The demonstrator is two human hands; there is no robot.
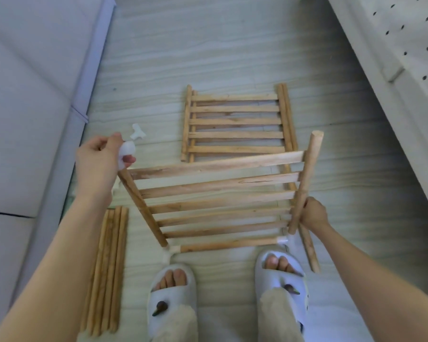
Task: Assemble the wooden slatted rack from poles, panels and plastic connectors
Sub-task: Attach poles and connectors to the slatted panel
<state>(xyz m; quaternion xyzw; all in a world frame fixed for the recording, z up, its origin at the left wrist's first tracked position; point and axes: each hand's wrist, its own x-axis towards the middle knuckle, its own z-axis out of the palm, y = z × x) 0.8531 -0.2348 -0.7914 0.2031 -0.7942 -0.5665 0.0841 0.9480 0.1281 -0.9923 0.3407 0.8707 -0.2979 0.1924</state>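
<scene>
Left hand pinches white connector; right hand grips slatted panel's pole.

We see left hand pinching white connector at slatted panel corner; right hand gripping side pole, frame centre.

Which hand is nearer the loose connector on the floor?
Left. The left hand, gripping another connector, is just beside the loose connector; the right hand grips the panel's far side rail.
</scene>
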